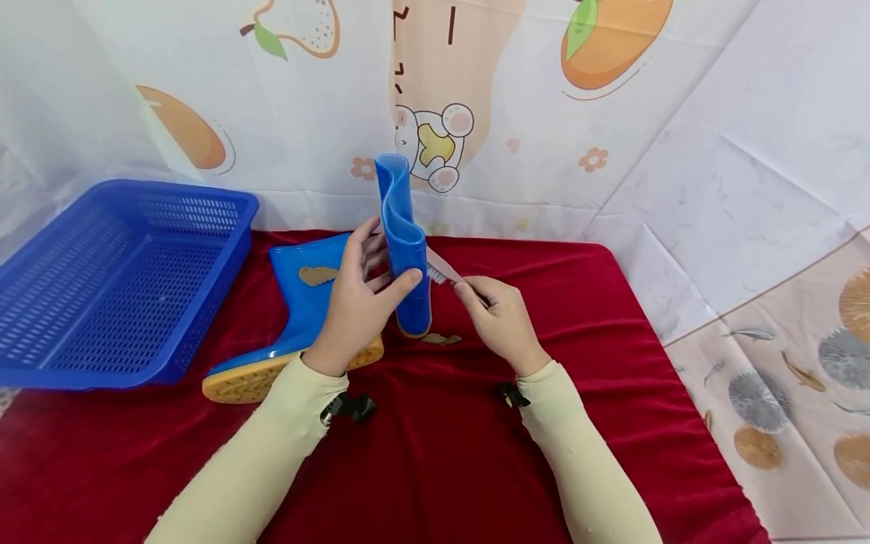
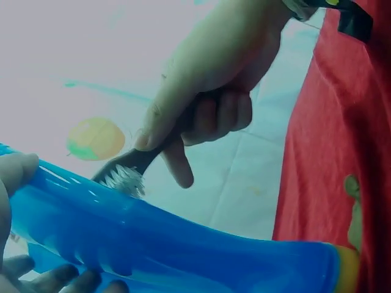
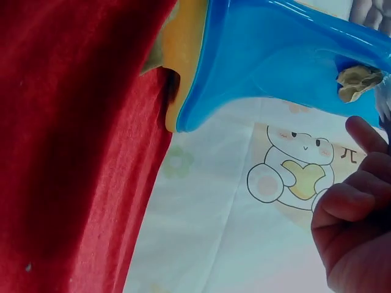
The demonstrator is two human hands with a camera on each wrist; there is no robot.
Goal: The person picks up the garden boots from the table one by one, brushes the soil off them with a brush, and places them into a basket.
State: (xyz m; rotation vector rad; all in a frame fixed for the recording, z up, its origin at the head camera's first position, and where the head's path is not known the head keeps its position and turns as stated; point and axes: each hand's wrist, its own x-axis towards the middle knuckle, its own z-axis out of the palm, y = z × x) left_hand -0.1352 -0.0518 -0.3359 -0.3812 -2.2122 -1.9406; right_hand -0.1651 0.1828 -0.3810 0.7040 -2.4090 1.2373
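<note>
Over red cloth [image 1: 435,453], hands [image 1: 367,302] [image 1: 501,321] grip a brush [image 1: 445,267] and blue boot [image 1: 408,253], whose brown patch [image 3: 357,83] only the right wrist view shows.

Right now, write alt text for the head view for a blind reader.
A person's left hand holds a blue boot upright while their right hand holds a brush beside it. A second boot with a brown patch lies on red cloth near a blue basket.
</note>
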